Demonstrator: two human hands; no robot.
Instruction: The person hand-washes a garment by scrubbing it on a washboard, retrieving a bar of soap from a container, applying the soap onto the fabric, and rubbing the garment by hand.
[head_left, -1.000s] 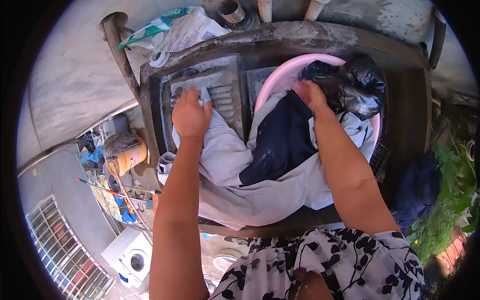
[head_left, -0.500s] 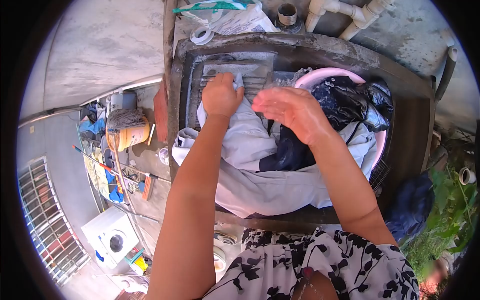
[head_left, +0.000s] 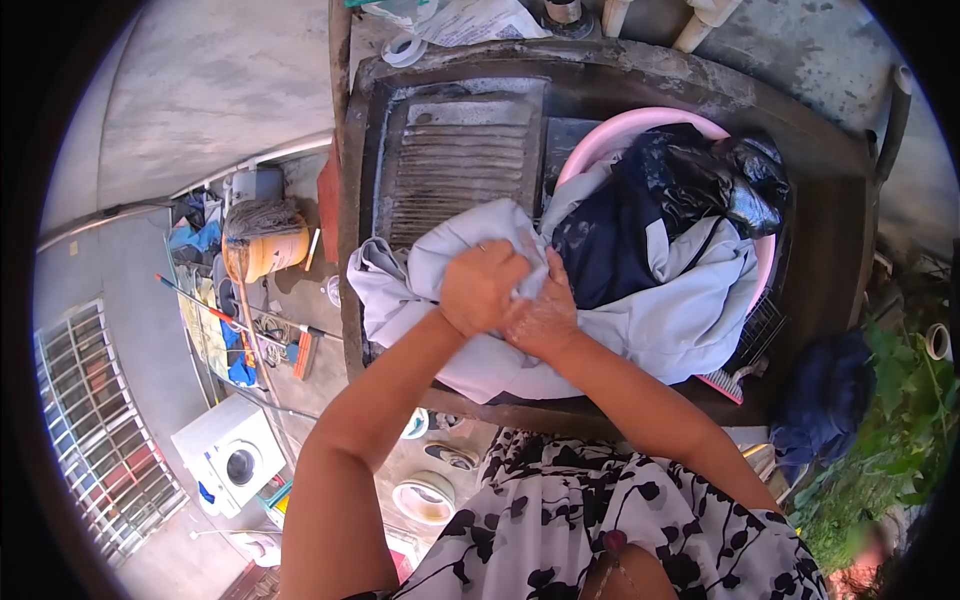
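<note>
A light grey garment [head_left: 660, 325] with dark navy parts lies over the front of the sink and runs into a pink basin [head_left: 640, 122]. My left hand [head_left: 485, 287], a ring on one finger, is closed round a bunched part of the light cloth. Pressed against it from the right, my right hand [head_left: 545, 308] looks wet and also grips the cloth. Behind both hands the ridged washboard [head_left: 460, 160] is bare. Wet black, shiny material [head_left: 715, 180] fills the back right of the basin.
A pink brush [head_left: 725, 385] and a black wire rack [head_left: 758, 330] sit at the sink's front right. A tape roll [head_left: 404, 50] and a plastic bag [head_left: 480, 20] lie behind the rim. Bucket [head_left: 275, 250] and washing machine [head_left: 230, 455] stand left.
My left hand has come off the washboard toward me with the cloth. My right hand, earlier in the basin and then raised open, has moved left onto the cloth beside it.
</note>
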